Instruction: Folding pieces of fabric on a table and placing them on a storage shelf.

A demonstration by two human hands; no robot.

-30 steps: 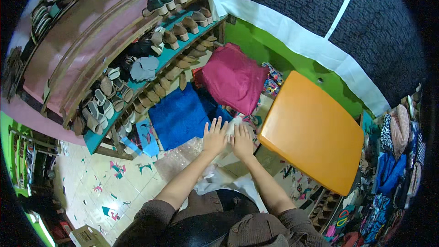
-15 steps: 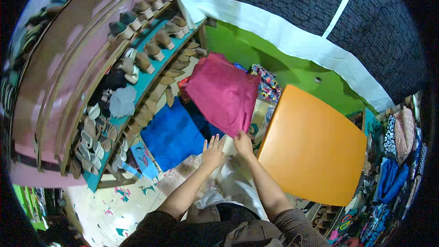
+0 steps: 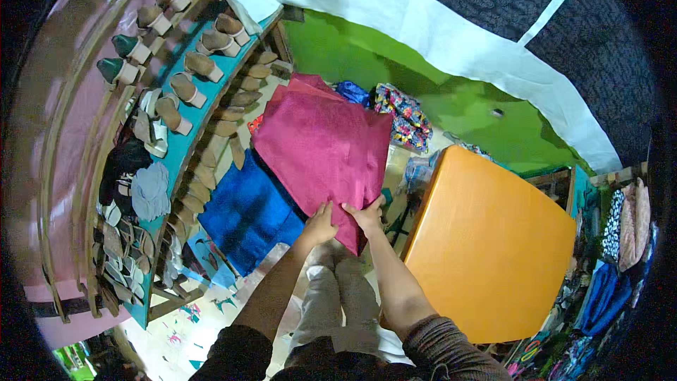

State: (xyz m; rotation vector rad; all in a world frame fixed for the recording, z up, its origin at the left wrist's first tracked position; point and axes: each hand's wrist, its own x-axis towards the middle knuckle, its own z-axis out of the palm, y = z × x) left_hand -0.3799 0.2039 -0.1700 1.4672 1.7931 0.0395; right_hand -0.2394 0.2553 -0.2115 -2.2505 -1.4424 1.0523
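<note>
A magenta sheet of cloth or soft leather point(image 3: 321, 144) lies in front of me, its near corner pointing toward my legs. My left hand point(image 3: 319, 226) has its fingers closed on the left edge of that corner. On the corner's right side, my right hand point(image 3: 367, 219) grips the sheet, thumb on top and toward the left; some of its fingertips are hidden. Between the hands the material is creased, and the tip hangs below them. A folded blue cloth point(image 3: 250, 215) sits to the left, partly under the magenta sheet.
Wooden racks with a teal shelf point(image 3: 190, 70) at the left hold several heeled shoes point(image 3: 187, 89) and a grey cloth bundle point(image 3: 150, 190). An orange-topped table or stool point(image 3: 493, 247) stands close on my right. Flowered fabric point(image 3: 402, 116) lies by the green wall point(image 3: 451, 99). Scraps litter the floor.
The left hand, formerly spread beside the sheet, now holds its edge. The right hand has shifted its hold, and the near corner has come closer to me. The view has shifted slightly.
</note>
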